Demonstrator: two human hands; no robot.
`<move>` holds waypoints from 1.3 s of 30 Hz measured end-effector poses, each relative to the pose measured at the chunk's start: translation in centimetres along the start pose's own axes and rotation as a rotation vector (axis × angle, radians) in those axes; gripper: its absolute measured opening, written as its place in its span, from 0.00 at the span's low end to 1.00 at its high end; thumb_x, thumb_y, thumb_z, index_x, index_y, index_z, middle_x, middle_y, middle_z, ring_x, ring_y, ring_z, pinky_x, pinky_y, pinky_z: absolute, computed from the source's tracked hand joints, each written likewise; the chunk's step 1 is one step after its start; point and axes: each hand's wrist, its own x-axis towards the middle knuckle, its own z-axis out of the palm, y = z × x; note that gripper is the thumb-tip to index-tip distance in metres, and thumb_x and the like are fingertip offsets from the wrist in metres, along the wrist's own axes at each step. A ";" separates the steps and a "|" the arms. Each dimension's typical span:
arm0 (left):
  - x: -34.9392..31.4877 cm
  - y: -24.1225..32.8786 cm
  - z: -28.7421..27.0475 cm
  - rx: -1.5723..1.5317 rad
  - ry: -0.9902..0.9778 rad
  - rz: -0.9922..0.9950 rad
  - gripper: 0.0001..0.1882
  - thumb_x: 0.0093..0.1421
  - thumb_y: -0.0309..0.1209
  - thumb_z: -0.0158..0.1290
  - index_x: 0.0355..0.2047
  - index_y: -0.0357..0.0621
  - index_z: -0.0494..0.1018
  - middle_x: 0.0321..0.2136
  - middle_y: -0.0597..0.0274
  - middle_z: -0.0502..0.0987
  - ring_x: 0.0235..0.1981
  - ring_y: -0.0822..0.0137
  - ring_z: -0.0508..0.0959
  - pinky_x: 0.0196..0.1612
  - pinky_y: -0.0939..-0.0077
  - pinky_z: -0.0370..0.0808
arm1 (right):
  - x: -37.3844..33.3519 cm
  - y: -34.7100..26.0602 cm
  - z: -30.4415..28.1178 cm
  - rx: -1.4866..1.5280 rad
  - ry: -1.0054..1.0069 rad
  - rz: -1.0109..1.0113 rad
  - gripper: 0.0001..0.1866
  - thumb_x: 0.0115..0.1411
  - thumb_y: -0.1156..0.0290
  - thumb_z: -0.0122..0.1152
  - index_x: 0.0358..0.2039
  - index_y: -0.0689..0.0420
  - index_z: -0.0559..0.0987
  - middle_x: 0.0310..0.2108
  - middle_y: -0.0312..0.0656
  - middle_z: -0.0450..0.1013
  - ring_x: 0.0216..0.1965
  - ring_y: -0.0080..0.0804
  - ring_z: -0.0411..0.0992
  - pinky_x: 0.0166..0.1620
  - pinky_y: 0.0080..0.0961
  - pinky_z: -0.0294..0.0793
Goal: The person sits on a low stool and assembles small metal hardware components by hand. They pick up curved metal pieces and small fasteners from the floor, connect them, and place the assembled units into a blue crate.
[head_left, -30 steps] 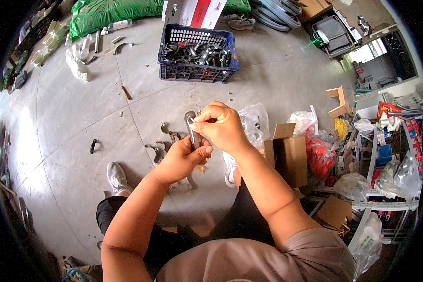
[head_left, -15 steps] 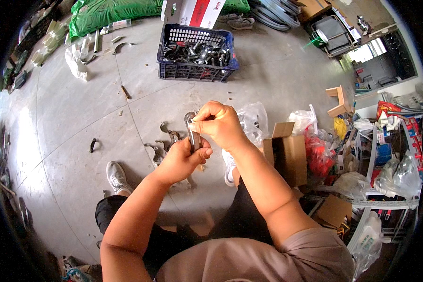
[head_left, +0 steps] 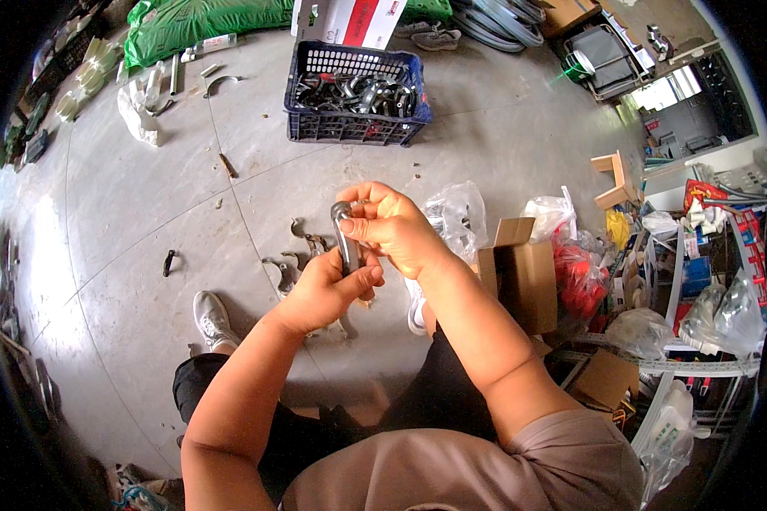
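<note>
Between my hands is a shiny, curved metal pipe clamp [head_left: 346,247], held over the floor in front of me. My left hand [head_left: 325,291] grips its lower end with the thumb across it. My right hand [head_left: 392,228] pinches the upper part, near the rounded dark end, with the thumb on the metal and the other fingers curled behind. Just left of the hands, several loose metal clamps [head_left: 279,274] lie on the floor, partly hidden by my left hand and forearm.
A dark blue plastic crate [head_left: 358,128] full of metal clamps stands ahead. Right of me are an open cardboard box [head_left: 528,281], clear plastic bags [head_left: 458,217] and a cluttered shelf [head_left: 699,368]. Far left lie a green sack [head_left: 200,32] and white pipe pieces. One small black part [head_left: 170,263] lies left.
My right hand has shifted its grip on the clamp: the fingers have spread and turned, and the thumb lies further across the metal. My left hand has barely moved.
</note>
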 end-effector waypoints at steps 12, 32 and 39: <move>-0.3 0.1 0.5 -0.586 -0.008 -0.141 0.11 0.52 0.34 0.55 0.33 0.45 0.69 0.25 0.68 0.71 0.28 0.72 0.71 0.34 0.75 0.69 | 0.8 0.9 -1.0 0.044 -0.108 0.123 0.13 0.49 0.75 0.61 0.37 0.59 0.72 0.26 0.35 0.71 0.23 0.20 0.68 0.26 0.14 0.68; 0.6 0.3 0.0 0.823 0.495 0.721 0.12 0.45 0.20 0.55 0.24 0.38 0.61 0.22 0.54 0.63 0.23 0.54 0.64 0.26 0.67 0.63 | 0.0 0.9 -0.6 -0.253 -0.119 -0.608 0.20 0.45 0.75 0.65 0.37 0.55 0.66 0.30 0.32 0.69 0.28 0.13 0.63 0.30 0.11 0.63; 1.0 0.1 0.3 0.820 0.513 0.757 0.13 0.45 0.19 0.56 0.23 0.38 0.60 0.22 0.54 0.63 0.24 0.54 0.64 0.26 0.65 0.63 | 0.0 0.7 -0.4 -0.255 -0.040 -0.645 0.16 0.46 0.76 0.65 0.34 0.57 0.68 0.28 0.32 0.70 0.25 0.12 0.62 0.27 0.11 0.62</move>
